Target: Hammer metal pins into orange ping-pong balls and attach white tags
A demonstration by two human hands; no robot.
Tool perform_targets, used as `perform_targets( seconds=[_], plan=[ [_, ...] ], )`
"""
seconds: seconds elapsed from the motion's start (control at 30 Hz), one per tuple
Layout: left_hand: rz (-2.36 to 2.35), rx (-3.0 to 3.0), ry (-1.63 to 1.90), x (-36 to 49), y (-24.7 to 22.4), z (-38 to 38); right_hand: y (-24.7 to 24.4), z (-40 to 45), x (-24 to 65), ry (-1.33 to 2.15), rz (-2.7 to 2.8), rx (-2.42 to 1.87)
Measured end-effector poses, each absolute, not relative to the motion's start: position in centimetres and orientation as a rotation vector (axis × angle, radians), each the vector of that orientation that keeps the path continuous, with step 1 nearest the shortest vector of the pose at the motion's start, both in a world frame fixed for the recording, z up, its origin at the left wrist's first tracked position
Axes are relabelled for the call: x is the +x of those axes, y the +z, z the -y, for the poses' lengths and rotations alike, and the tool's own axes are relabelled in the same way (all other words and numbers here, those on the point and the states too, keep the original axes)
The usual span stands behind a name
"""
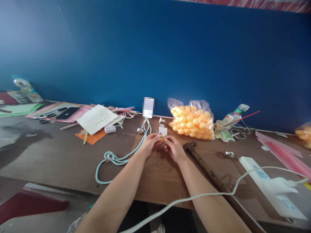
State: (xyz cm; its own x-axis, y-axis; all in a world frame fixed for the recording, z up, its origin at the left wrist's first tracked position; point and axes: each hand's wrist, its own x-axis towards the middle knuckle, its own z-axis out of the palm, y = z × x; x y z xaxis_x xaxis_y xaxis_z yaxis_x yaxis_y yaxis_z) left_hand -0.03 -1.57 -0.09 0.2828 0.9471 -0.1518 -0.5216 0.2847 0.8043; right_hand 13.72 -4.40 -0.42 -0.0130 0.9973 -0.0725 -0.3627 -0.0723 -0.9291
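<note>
Both hands meet over the middle of the brown table point(155, 181). Between their fingertips is a small shiny yellow-and-silver object point(161, 136). My left hand point(150, 144) pinches it from the left, and my right hand point(173, 147) has its fingers closed at its right side. Just behind the hands are small white boxes point(162, 130). A plastic bag of orange balls point(191, 121) stands to the right of them. A light blue cord point(119, 159) lies looped beside my left forearm, and a small silver item point(140, 130) rests near it.
A hammer point(206, 166) lies right of my right hand. Farther right are a silver piece point(228, 153), a white power strip point(269, 184) and a bottle point(234, 116). A white cable point(194, 196) crosses above my right forearm. Papers point(97, 119) and scissors point(52, 114) lie left.
</note>
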Motion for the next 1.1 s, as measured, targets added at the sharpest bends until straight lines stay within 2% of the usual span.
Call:
perform_targets(
  seconds=[1.1],
  plan=[
    [-0.756, 0.771, 1.126, 0.07, 0.29, 1.54, -0.32, 4.44, 13.54, 1.408, 0.916, -0.953]
  ],
)
